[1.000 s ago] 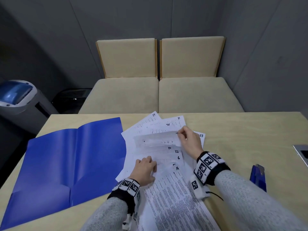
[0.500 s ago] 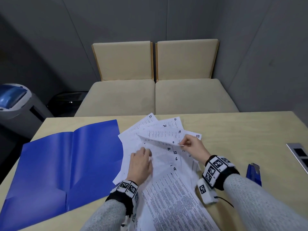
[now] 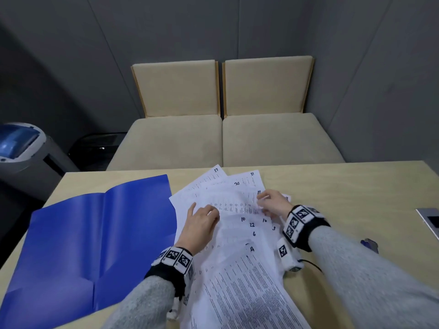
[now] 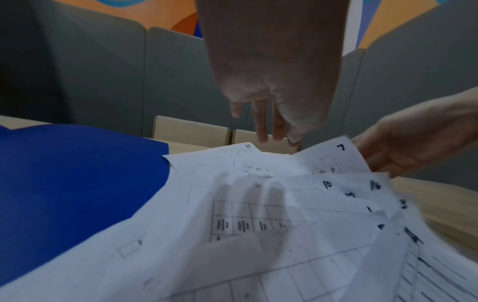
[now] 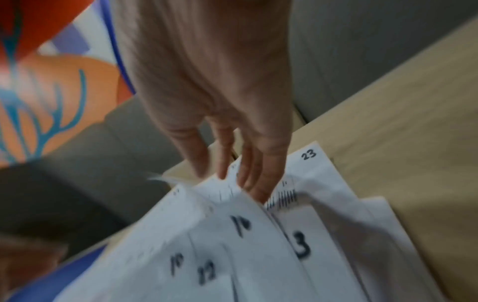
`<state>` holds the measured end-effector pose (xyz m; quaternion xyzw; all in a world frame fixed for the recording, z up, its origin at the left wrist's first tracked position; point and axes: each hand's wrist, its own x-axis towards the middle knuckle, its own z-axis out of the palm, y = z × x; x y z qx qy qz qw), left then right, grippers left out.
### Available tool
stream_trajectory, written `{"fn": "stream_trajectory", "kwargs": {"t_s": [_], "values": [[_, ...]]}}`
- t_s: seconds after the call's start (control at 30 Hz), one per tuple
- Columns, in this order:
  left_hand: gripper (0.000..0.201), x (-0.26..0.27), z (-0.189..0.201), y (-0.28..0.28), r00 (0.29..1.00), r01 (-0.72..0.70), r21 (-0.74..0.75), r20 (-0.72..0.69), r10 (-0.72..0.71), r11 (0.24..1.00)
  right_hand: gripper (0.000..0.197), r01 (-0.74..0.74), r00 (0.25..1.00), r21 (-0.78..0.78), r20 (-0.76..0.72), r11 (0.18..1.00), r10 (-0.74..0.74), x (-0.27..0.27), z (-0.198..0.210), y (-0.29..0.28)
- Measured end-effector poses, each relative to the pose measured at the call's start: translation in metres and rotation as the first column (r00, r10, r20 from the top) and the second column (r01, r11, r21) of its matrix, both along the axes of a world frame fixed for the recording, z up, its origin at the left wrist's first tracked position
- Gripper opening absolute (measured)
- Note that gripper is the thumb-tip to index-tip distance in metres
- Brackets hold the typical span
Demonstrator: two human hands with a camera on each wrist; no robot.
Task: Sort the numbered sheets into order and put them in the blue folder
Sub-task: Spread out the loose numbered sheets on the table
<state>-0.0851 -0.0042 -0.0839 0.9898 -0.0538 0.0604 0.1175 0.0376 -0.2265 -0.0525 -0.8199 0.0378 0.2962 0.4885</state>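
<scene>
Two hands: right hand (image 3: 273, 204) pinches numbered sheets (image 3: 237, 224); left hand (image 3: 199, 224) hovers.

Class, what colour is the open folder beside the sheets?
Solid blue: the folder shows best in the head view.

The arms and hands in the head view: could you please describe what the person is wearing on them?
Both arms are in grey knit sleeves. Each wrist carries a black band with white tiles printed with black square-pattern markers. A white tagged unit hangs under the right wrist, trailing a thin black cable. The hands are bare.
</scene>
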Motion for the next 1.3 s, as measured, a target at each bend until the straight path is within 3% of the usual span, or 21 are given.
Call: {"fn": "stream_trajectory", "kwargs": {"t_s": [0.1, 0.2, 0.27, 0.33, 0.43, 0.53, 0.67, 0.77, 0.9, 1.0, 1.13, 1.3], "values": [[0.036, 0.008, -0.002, 0.000, 0.999, -0.044, -0.086, -0.033, 0.041, 0.995, 0.022, 0.010, 0.994, -0.021, -0.107, 1.000, -0.012, 0.005, -0.021, 0.014], [0.065, 0.021, 0.001, -0.006, 0.997, -0.050, -0.062, -0.058, 0.046, 0.997, 0.025, -0.076, 0.996, -0.102, -0.046, 0.992, 0.071, 0.006, -0.024, 0.016], [0.073, 0.029, 0.003, -0.012, 0.995, 0.009, -0.014, -0.103, -0.010, 1.000, 0.013, -0.146, 0.989, -0.140, -0.011, 0.979, 0.146, 0.000, -0.023, 0.016], [0.056, 0.035, 0.005, -0.016, 0.994, 0.044, -0.014, -0.097, -0.045, 0.999, 0.007, -0.175, 0.981, -0.199, 0.044, 0.964, 0.188, -0.006, -0.025, 0.014], [0.015, 0.037, 0.006, -0.018, 0.998, 0.061, -0.057, 0.025, -0.060, 0.996, 0.019, -0.163, 0.970, -0.287, 0.130, 0.944, 0.207, -0.010, -0.032, 0.013], [0.014, 0.028, 0.003, -0.016, 0.987, 0.130, -0.036, 0.100, -0.126, 0.991, 0.034, -0.134, 0.944, -0.315, 0.248, 0.940, 0.217, -0.014, -0.033, 0.017], [0.020, 0.021, 0.010, -0.013, 0.992, 0.122, -0.051, 0.027, -0.121, 0.991, 0.036, -0.111, 0.922, -0.175, 0.349, 0.978, 0.167, -0.019, -0.021, 0.018], [0.031, 0.022, 0.018, -0.012, 0.992, 0.110, -0.010, 0.063, -0.109, 0.994, 0.030, -0.097, 0.914, -0.079, 0.388, 0.992, 0.120, -0.023, -0.008, 0.013], [0.031, 0.029, 0.028, -0.013, 0.991, 0.130, 0.018, 0.013, -0.130, 0.991, 0.023, -0.128, 0.847, -0.025, 0.518, 0.991, 0.122, -0.030, 0.017, 0.009], [0.021, 0.033, 0.040, -0.016, 0.992, 0.128, -0.018, 0.001, -0.128, 0.992, 0.018, -0.012, 0.796, 0.093, 0.603, 0.996, -0.046, -0.029, 0.039, 0.004], [0.010, 0.042, 0.065, -0.022, 0.989, 0.124, -0.076, 0.087, -0.118, 0.989, 0.013, 0.024, 0.818, 0.283, 0.546, 0.959, -0.182, -0.021, 0.068, -0.002], [0.010, 0.058, 0.103, -0.036, 0.980, 0.034, -0.096, 0.201, -0.014, 0.995, 0.017, 0.032, 0.943, 0.458, 0.279, 0.888, -0.178, -0.010, 0.088, -0.006]]}}
